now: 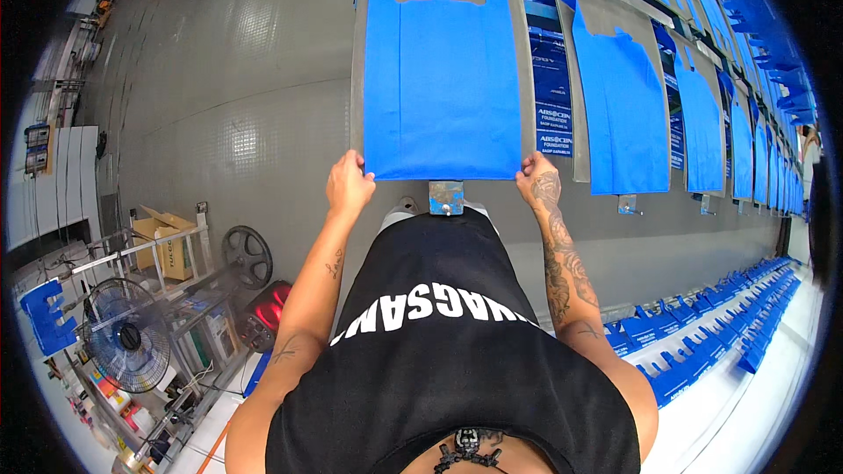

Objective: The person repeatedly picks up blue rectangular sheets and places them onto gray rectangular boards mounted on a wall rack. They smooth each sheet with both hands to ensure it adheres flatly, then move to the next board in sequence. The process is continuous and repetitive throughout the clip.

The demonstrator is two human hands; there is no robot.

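Observation:
A blue fabric vest-style bag (448, 88) lies flat on a grey board (528, 88) in front of me, its cut-out handles at the far end. My left hand (349, 183) is closed in a pinch at the bag's near left corner. At the near right corner, my right hand (536, 179) pinches the edge in the same way. Between the hands, a worn metal bracket (446, 198) with a bolt sticks out from under the board's near edge. Part of the fingertips is hidden by the cloth.
To the right, another blue bag (625, 114) lies askew on its board, with several more boards beyond. Printed blue bags (553, 79) show beneath the boards and in rows (694, 342) at lower right. A fan (129, 338), a cardboard box (167, 246) and a handwheel (248, 256) stand at lower left.

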